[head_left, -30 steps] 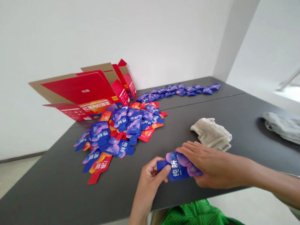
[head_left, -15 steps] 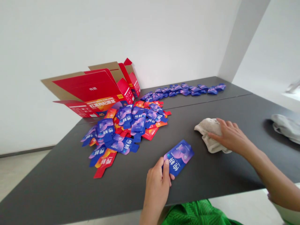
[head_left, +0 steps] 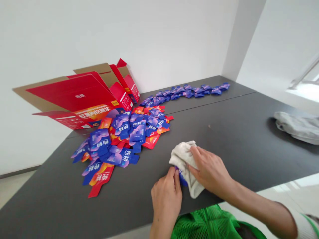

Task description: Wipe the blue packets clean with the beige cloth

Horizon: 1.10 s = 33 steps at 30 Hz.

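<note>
Blue packet [head_left: 183, 179] pinched in left hand's [head_left: 166, 192] fingers, right hand's [head_left: 211, 169] fingers pressed together on cloth [head_left: 185, 157] over it

Open red cartons [head_left: 82, 94] near white wall [head_left: 174, 39]; grey fabric [head_left: 297, 127] at right

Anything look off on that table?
A small pale speck on the dark table, beyond the right hand: odd as a stray mark on a plain surface, too small to identify. Nothing else stands out.

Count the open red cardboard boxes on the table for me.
2: the front box, and the rear box, partly hidden behind it. Others may be hidden.
</note>
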{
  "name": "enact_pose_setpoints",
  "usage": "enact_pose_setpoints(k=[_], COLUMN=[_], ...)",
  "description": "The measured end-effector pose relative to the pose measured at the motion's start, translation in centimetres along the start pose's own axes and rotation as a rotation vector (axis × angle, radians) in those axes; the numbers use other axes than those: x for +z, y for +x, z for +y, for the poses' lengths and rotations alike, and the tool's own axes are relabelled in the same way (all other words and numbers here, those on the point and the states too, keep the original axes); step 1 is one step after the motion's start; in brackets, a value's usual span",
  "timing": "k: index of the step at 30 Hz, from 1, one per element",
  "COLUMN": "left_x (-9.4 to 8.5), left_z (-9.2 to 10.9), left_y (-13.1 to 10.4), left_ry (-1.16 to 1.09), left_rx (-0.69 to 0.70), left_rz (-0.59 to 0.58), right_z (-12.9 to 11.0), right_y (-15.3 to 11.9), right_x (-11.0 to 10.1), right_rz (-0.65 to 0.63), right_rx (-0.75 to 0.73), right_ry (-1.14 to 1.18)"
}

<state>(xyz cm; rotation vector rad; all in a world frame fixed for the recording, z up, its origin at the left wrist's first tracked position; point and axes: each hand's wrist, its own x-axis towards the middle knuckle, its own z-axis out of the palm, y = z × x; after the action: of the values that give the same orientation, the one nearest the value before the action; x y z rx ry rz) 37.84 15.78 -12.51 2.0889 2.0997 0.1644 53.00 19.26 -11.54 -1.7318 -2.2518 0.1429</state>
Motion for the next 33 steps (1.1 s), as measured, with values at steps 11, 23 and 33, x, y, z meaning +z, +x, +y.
enact_pose_setpoints(k=[11, 23, 33], left_x=[0.0, 0.6, 0.4], left_z=[0.5, 0.4, 0.2], left_y=[-0.1, -1.3, -1.2], left_ry=[-0.003, -0.152, -0.176], left_rx=[0.038, 0.069, 0.109], left_rz=[0.038, 0.160, 0.162], right_z=[1.0, 4.4, 2.8], right_y=[0.5, 0.3, 0.5], right_x=[-1.7, 0.4, -0.3], right_rz=[-0.111, -0.209, -0.280], right_rx=[0.069, 0.163, 0.218], right_ry=[-0.185, -0.290, -0.308])
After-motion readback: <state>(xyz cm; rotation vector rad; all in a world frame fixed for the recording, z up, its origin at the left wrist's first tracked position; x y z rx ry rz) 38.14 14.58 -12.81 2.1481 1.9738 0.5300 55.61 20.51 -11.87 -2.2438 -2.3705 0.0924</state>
